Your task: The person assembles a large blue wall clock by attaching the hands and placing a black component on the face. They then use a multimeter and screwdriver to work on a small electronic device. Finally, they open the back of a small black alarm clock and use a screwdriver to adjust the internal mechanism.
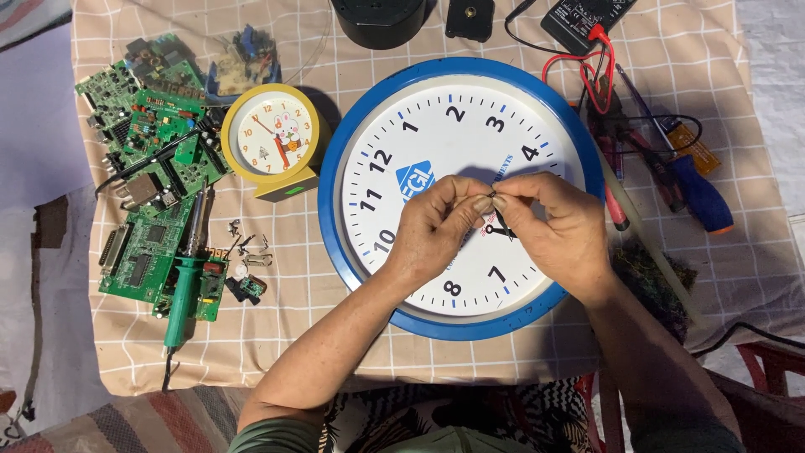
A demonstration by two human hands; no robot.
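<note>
Small home repair bench for clocks and electronics, set up on a tabletop (503, 352) under a beige checked cloth. Green printed circuit boards (155, 176) lie piled at one side with a green-handled soldering iron (186, 285); a black multimeter with red leads (587, 25) and blue- and red-handled screwdrivers (671, 180) lie opposite. A large round blue-rimmed wall clock (436, 126) and a small yellow alarm clock (270, 134) lie between them.

- wall clock (436, 134): glossy blue plastic rim, smooth white face
- tablecloth (335, 335): matt checked cloth
- circuit boards (155, 168): green, matt
- small clock (270, 134): yellow plastic, smooth
</note>
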